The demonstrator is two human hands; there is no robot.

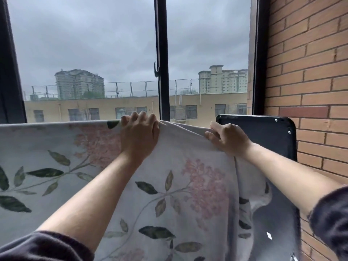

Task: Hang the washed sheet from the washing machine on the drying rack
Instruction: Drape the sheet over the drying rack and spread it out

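Note:
The sheet (47, 146), pale grey with green leaves and pink flower clusters, hangs spread across the lower half of the view, folded over a line that the cloth hides. My left hand (139, 134) curls over the sheet's top edge near the middle, fingers hooked behind the fold. To the right, my right hand (227, 138) pinches the same top edge near the sheet's right end. The cloth sags a little between the two hands. The rack's bar is not visible.
A large window with a dark frame (162, 59) stands right behind the sheet. A brick wall (308, 72) closes the right side. A black rounded panel (263, 132) with screws stands against that wall behind my right hand.

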